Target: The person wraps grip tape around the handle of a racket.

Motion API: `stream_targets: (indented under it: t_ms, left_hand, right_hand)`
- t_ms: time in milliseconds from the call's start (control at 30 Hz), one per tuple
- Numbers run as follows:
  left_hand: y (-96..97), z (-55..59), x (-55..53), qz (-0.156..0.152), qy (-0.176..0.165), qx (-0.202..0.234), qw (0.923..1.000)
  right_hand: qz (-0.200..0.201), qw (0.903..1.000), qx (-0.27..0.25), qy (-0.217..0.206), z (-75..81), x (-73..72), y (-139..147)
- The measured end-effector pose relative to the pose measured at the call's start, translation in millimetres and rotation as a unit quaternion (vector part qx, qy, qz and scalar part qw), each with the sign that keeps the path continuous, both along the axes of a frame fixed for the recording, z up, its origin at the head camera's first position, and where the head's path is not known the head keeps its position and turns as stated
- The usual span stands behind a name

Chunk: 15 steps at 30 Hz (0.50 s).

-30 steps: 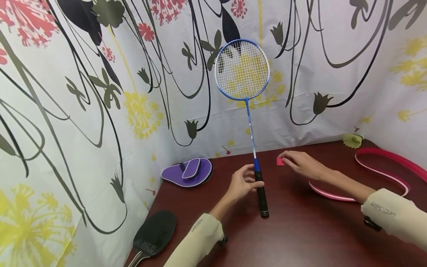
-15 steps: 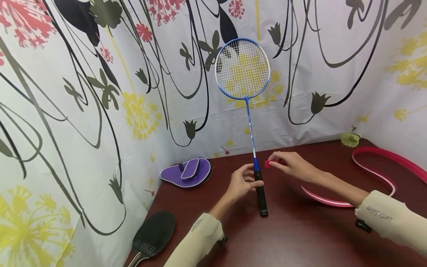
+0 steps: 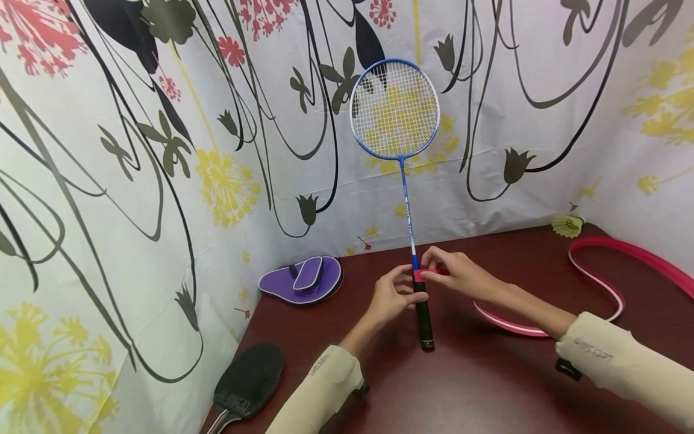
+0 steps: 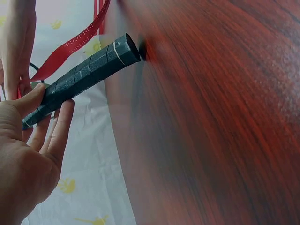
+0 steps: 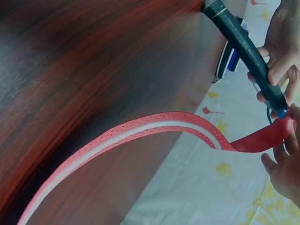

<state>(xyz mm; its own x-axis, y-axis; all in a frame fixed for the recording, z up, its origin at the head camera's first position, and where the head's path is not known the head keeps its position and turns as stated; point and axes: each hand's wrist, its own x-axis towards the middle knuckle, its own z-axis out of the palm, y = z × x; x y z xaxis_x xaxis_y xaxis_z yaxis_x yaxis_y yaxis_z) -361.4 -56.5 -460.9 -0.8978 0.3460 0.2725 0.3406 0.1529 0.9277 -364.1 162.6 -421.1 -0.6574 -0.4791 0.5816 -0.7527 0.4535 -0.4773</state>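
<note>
A blue and white badminton racket (image 3: 407, 208) stands nearly upright, head up, in front of the patterned cloth. My left hand (image 3: 389, 296) grips the upper part of its black handle (image 3: 425, 322), thumb on the near side and fingers behind. The butt end looks slightly raised off the table in the left wrist view. With thumb and fingers my right hand (image 3: 463, 276) pinches the end of a red perforated grip tape (image 5: 262, 139), laid against the top of the handle by the blue cone. A pale backing strip (image 5: 96, 152) runs along the tape, which trails down to the right.
On the dark red-brown table (image 3: 472, 380) a purple paddle case (image 3: 278, 288) lies at the back left. A black table tennis paddle (image 3: 250, 378) is near the left edge. At the back right corner rests a yellow shuttlecock (image 3: 566, 225). Flower-printed cloth (image 3: 238, 108) hangs behind.
My right hand has moved left with the tape end, from apart to touching the top of the handle. The trailing tape has shifted left too. My left hand keeps its grip.
</note>
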Motion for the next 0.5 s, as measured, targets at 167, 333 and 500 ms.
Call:
stream_targets:
  t_ms: [167, 333, 500]
  left_hand:
    - [1.5, 0.0, -1.0, 0.003, 0.008, -0.007, 0.9999]
    - [2.0, 0.3, -0.4, 0.007, 0.02, -0.013, 0.9997]
    - [1.9, -0.1, 0.6, 0.014, 0.029, -0.017, 0.9993]
  right_hand:
    - [-0.007, 0.9998, 0.006, -0.017, -0.1, -1.5, -3.6]
    - [-0.02, 0.999, 0.013, -0.039, -2.6, -2.8, -5.2]
    - [-0.019, 0.9979, 0.019, -0.06, -2.9, -4.9, -6.6]
